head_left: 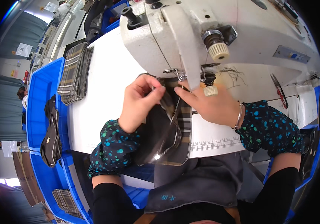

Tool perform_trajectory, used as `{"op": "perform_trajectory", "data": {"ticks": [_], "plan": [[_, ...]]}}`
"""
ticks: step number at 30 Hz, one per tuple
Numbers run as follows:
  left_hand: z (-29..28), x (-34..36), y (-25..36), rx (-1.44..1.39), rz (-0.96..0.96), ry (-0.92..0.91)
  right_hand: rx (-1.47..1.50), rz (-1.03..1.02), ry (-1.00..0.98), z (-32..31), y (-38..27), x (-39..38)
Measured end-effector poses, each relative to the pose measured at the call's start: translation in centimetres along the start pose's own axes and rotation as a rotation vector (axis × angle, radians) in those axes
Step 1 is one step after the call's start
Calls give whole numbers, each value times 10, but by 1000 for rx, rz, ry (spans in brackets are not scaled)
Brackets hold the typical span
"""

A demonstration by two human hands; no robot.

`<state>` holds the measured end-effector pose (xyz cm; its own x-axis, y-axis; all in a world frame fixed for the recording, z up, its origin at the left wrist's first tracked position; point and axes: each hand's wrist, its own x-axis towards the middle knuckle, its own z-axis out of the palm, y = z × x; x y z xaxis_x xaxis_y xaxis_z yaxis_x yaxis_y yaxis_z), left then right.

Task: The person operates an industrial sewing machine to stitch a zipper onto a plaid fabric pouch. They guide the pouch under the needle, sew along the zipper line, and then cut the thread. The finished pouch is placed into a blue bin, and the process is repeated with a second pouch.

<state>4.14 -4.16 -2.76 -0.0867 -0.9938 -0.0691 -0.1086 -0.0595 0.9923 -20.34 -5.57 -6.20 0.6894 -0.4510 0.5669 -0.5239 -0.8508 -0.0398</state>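
A white sewing machine (pixel 148 41) stands over a dark fabric piece (pixel 147 143) with a plaid striped panel (pixel 184 130) and a long zipper (pixel 173 115). My left hand (pixel 139 100) pinches the zipper near its upper end, left of the presser foot (pixel 181 76). Right of it, my right hand (pixel 208 104) rests on the piece, index finger stretched toward the zipper just below the foot; its other fingers are partly hidden behind the machine's parts.
A plaid fabric stack (pixel 74 71) lies at the table's (pixel 96 127) left, beside blue bins (pixel 34 104) with dark pieces (pixel 51 130). Scissors (pixel 279 91) and loose threads (pixel 234 76) lie to the right. Co-workers (pixel 61 9) appear at the far left.
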Motion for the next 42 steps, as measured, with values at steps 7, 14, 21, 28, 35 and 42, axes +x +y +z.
{"op": "perform_trajectory", "data": {"ticks": [7,14,21,28,35,42], "plan": [[-27,10,6,378,111,96,206,-353,19,1,-29,-10],[6,-16,24,896,845,-193,64,-458,213,-6,-30,-11],[20,-30,11,1089,845,-363,46,-398,291,-6,-32,-14],[19,-31,9,1108,852,-418,112,-468,42,-21,-49,-25],[20,-36,12,1147,858,-445,3,-453,38,-22,-64,-32],[27,-40,8,1136,868,-402,39,-534,18,-22,-62,-31]]}}
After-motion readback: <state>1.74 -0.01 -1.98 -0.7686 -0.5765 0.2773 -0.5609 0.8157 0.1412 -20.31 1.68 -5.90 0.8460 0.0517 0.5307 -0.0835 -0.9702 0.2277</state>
